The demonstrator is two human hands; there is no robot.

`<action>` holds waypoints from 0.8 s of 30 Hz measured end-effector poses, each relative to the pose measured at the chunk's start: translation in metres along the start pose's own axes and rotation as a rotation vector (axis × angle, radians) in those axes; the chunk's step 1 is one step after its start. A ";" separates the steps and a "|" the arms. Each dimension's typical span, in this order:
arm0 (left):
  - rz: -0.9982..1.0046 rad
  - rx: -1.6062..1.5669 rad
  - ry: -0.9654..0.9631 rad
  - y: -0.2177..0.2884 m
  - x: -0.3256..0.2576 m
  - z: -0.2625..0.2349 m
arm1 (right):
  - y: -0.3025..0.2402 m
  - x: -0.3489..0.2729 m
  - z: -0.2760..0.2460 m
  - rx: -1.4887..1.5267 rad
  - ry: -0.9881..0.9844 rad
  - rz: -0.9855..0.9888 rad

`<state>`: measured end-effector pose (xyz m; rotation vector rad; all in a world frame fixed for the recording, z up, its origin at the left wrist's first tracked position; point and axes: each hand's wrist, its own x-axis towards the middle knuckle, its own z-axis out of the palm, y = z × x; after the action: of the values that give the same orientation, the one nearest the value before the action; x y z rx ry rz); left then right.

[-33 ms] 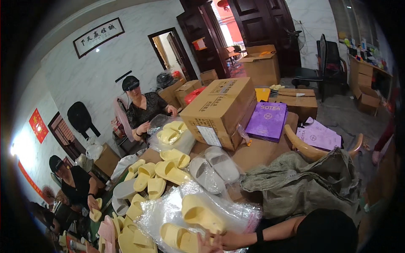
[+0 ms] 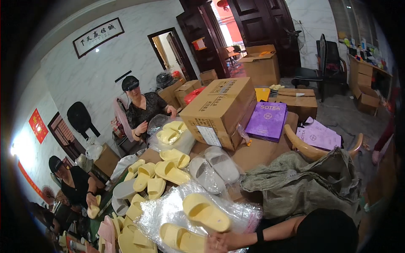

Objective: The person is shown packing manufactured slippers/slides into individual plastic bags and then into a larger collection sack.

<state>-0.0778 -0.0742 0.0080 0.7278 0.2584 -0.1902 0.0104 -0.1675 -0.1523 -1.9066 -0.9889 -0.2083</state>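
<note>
Though bagged, slippers [image 2: 205, 212] (boxes [image 2: 221, 110] nr).

This is a small packing workroom set up in a house-like room. A work table [image 2: 261, 154] is heaped with yellow slide sandals [image 2: 168, 170] and grey slide sandals [image 2: 213, 166], some in clear plastic bags [image 2: 168, 211]. A large cardboard carton [image 2: 219, 109] stands on the table, and more cartons [image 2: 261, 63] sit on the floor. Two seated people [image 2: 143, 107] handle sandals. Marble-look walls, a framed calligraphy scroll [image 2: 98, 37] and dark wooden doors [image 2: 253, 21] suggest a converted home.
</note>
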 end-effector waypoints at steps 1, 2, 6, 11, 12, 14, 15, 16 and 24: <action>-0.066 0.138 -0.019 -0.004 -0.009 0.001 | 0.004 0.000 0.000 0.011 -0.014 -0.009; -0.129 0.276 -0.038 -0.007 -0.020 0.004 | 0.008 0.000 0.000 0.022 -0.027 -0.019; -0.088 0.640 0.084 -0.047 -0.031 -0.049 | -0.002 0.006 -0.012 0.027 -0.170 0.017; 0.672 1.599 0.272 -0.070 -0.022 -0.055 | -0.024 0.021 -0.032 0.164 -0.133 0.106; 0.774 1.826 0.370 -0.076 -0.019 -0.055 | -0.026 0.021 -0.035 0.199 -0.127 0.127; 0.769 1.887 0.434 -0.085 -0.013 -0.063 | -0.027 0.020 -0.038 0.304 -0.085 0.123; 0.713 1.983 0.468 -0.085 -0.011 -0.063 | -0.030 0.017 -0.046 0.205 -0.044 0.097; 0.652 2.077 0.500 -0.085 -0.010 -0.063 | -0.034 0.015 -0.055 0.106 -0.003 0.071; 0.632 2.213 0.515 -0.087 -0.002 -0.067 | -0.066 0.060 -0.114 -0.066 0.406 -0.130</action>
<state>-0.1131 -0.0922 -0.0938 3.0138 0.2021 0.4752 0.0315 -0.2117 -0.0162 -1.7635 -0.8346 -0.6829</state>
